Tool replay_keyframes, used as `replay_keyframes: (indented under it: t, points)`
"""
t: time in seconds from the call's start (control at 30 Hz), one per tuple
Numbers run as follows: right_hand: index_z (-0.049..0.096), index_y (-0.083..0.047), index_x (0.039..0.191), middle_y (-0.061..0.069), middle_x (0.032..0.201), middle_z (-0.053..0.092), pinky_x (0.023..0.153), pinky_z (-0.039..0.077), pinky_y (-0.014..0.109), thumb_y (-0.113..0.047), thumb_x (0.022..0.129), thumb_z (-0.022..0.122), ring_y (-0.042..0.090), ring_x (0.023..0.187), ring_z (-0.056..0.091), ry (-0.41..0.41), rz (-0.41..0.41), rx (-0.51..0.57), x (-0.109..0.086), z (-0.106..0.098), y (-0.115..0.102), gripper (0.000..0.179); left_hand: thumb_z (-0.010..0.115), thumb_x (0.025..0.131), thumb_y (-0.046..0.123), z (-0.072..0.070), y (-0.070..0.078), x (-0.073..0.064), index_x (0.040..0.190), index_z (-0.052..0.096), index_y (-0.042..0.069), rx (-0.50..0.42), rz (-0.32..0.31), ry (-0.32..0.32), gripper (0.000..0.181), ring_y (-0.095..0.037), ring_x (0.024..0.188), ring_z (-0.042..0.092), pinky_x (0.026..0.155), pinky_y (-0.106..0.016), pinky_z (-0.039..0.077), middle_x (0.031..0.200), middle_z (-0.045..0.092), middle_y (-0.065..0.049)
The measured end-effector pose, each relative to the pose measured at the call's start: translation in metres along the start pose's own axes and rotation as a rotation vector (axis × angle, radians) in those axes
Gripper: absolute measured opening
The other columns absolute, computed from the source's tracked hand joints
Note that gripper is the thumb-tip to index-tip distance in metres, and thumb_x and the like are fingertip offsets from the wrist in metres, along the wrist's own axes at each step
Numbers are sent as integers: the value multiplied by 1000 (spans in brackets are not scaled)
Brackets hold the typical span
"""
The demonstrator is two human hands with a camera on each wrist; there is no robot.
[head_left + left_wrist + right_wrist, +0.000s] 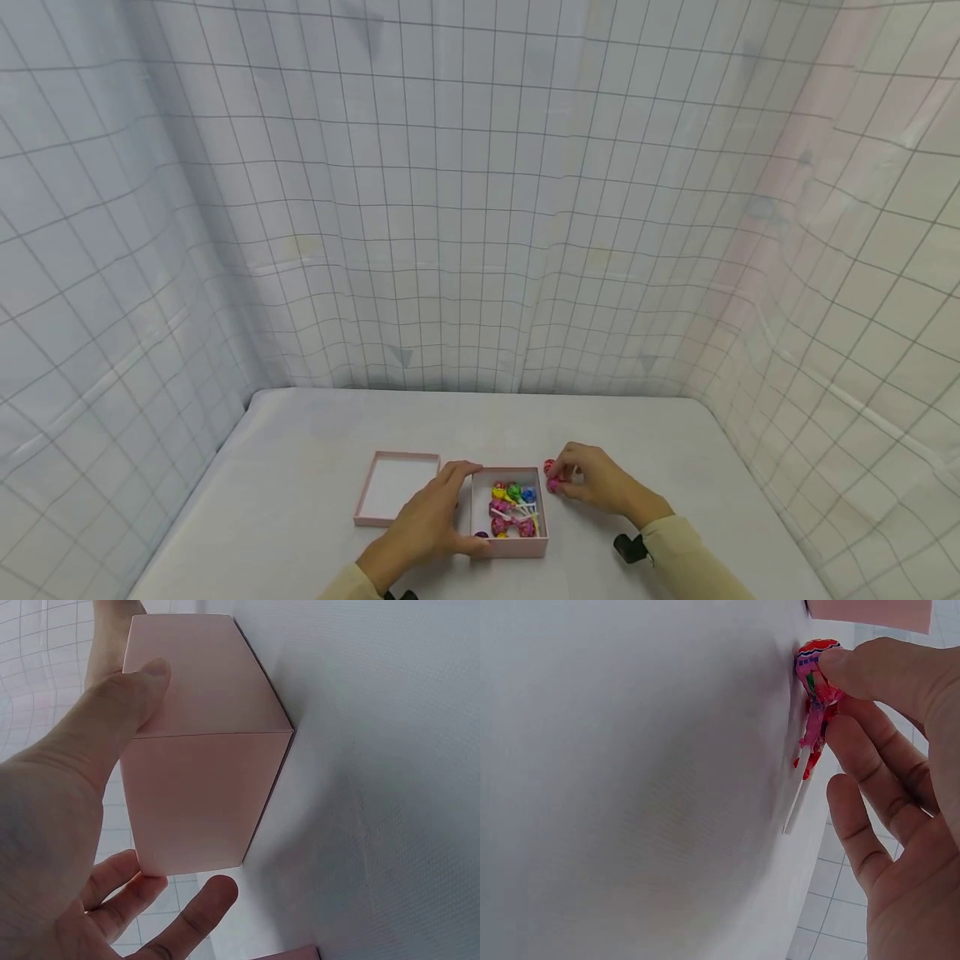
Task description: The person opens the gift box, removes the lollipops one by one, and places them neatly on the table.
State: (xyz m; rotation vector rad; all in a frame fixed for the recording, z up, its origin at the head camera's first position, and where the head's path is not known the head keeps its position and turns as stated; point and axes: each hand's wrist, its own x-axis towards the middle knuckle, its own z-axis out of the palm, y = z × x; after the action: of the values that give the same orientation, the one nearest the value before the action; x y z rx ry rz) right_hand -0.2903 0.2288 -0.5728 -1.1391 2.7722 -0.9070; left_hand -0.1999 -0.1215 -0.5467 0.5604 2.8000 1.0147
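A pink box (519, 547) without its lid stands on the table, with several wrapped lollipops (501, 507) of mixed colours inside. My left hand (426, 518) holds the box from its left side, the thumb on the front wall and fingers at the far corner. To the right of the box, my right hand (600, 483) pinches a pink lollipop (810, 675) by its wrapped head, between thumb and fingers. Its white stick lies close to the tabletop. A red lollipop (549, 465) is right beside it, partly hidden by the hand in the right wrist view.
The box's lid (396, 485), pink-rimmed with a white inside, lies left of the box, partly behind my left hand. A white cloth covers the table (300, 467). Grid-patterned white curtains (480, 208) hang behind it and on both sides.
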Motion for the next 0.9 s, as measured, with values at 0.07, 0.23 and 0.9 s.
replay_keyframes:
  t: [0.07,0.23,0.9]
  points:
    - [86,-17,113,-2,115,81,93,64,28,-8,103,89,4,101,69,0,-2,-5,0,1,1,13,111,77,50,1,-1,0,168,51,16,7,4,2,115,-48,150,66,118,-73,58,173,55,-17]
    - [85,-17,111,-3,114,81,92,64,28,-4,102,89,1,100,69,7,11,-11,0,2,1,16,110,77,53,4,-2,0,168,51,15,21,22,6,115,-47,149,68,118,-71,59,172,55,-16]
    - [85,-16,112,-2,112,82,84,63,26,-4,99,91,5,95,70,48,5,19,1,1,3,19,110,77,53,0,-1,0,168,51,14,51,21,10,115,-47,149,67,121,-69,58,172,56,-16]
